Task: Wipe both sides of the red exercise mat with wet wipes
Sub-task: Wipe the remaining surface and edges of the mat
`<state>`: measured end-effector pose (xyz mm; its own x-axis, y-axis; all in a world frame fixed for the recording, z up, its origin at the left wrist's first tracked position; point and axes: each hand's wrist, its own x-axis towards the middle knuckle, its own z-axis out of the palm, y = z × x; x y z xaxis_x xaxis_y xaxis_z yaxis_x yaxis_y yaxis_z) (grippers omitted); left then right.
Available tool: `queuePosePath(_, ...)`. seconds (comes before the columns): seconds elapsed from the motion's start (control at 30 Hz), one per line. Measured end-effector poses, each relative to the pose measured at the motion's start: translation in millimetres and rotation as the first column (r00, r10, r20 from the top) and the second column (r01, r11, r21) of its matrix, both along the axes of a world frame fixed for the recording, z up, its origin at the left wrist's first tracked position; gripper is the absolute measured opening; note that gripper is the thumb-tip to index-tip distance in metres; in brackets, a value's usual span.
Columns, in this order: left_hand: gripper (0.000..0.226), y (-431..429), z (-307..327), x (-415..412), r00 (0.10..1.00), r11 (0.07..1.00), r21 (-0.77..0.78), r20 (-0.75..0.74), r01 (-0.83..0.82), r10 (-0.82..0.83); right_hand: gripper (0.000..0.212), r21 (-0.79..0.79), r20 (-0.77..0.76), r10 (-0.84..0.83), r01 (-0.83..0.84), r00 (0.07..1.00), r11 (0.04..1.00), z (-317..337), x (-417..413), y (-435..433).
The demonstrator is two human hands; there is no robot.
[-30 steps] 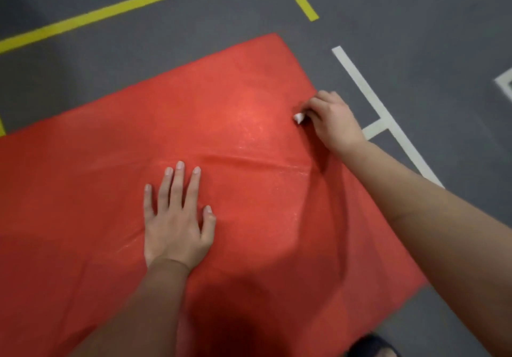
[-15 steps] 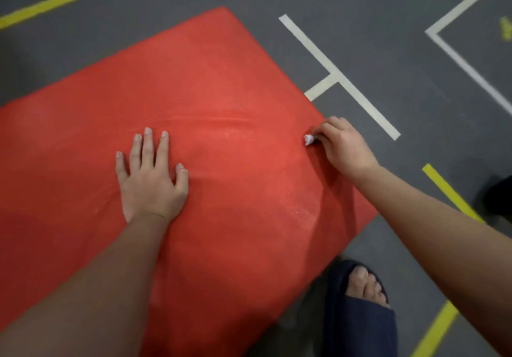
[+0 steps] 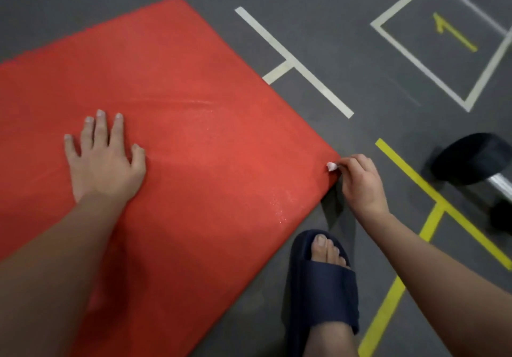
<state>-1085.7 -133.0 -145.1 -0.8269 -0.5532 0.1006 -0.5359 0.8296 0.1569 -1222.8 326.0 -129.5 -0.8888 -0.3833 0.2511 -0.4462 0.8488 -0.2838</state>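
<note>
The right hand (image 3: 360, 182) pinches a wipe (image 3: 332, 166) at the mat (image 3: 207, 149) corner; the left hand (image 3: 104, 160) presses flat. The top glistens; the underside is probably not yet done.

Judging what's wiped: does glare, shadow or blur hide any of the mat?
Head view: speckled sheen on the mat along its crease and near the right hand; dark shadow on its near part by the left arm; only the dumbbell at the edge is blurred.
</note>
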Motion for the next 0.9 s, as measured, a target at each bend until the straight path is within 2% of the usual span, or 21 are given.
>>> queuePosePath(0.17, 0.073, 0.8, 2.8, 0.1, 1.000, 1.000, -0.002, 0.011, -0.010, 0.010, 0.008, -0.044, 0.034, -0.095, 0.097, 0.995, 0.994, -3.3, -35.8, -33.5)
queuePosePath(0.3, 0.074, 0.6, 1.8, -0.6, 1.000, 1.000, 0.002, 0.014, -0.006, 0.006, 0.006, -0.002, 0.052, -0.048, 0.049, 0.997, 0.999, 1.5, -31.2, -31.0)
queuePosePath(0.37, 0.073, -0.3, 1.9, -0.2, 1.000, 1.000, 0.001, 0.004, -0.011, 0.011, 0.008, 0.011, 0.059, 0.028, -0.029, 0.998, 1.000, 13.0, -33.1, -31.6)
queuePosePath(0.47, 0.073, -0.2, 1.6, -0.6, 1.000, 1.000, 0.011, 0.002, -0.018, 0.017, 0.012, 0.013, 0.080, 0.122, -0.123, 0.989, 0.992, 15.5, -72.9, -82.3)
queuePosePath(0.6, 0.074, -1.1, 6.8, -2.3, 0.999, 0.999, 0.011, 0.026, -0.030, 0.030, 0.015, -0.027, 0.115, 0.089, -0.086, 0.989, 0.996, 10.6, -105.9, -155.2)
queuePosePath(0.7, 0.074, -1.1, 5.9, -2.0, 0.998, 1.000, 0.007, 0.054, -0.030, 0.030, 0.014, -0.028, 0.140, 0.049, -0.046, 0.989, 0.999, 15.4, -101.0, -153.4)
queuePosePath(0.8, 0.075, -3.5, 7.3, -4.3, 0.996, 1.000, 0.009, 0.080, -0.030, 0.029, 0.015, -0.015, 0.111, 0.101, -0.100, 0.989, 0.995, 15.7, -103.0, -158.5)
queuePosePath(0.9, 0.075, -1.8, 8.2, -3.7, 0.995, 1.000, 0.005, 0.093, -0.026, 0.026, 0.016, -0.032, 0.103, 0.148, -0.146, 0.984, 0.989, 9.7, -134.2, -207.7)
